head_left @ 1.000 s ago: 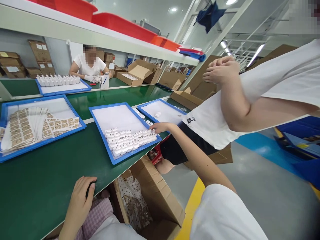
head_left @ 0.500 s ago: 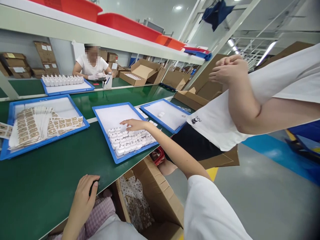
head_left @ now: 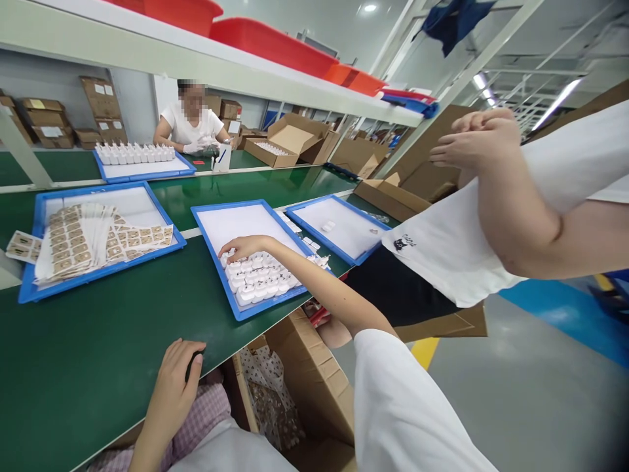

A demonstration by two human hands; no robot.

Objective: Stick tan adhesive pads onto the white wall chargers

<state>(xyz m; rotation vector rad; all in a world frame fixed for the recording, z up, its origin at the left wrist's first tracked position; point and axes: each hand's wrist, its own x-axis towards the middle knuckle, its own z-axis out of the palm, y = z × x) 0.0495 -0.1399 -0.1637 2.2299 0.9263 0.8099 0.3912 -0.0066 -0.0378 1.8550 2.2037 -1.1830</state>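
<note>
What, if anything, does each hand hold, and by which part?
Cannot be told for either: right hand is at the white pieces, left hand at the green table.

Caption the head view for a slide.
Right hand at the white parts in a blue-rimmed tray; left hand at the green bench's edge.
</note>
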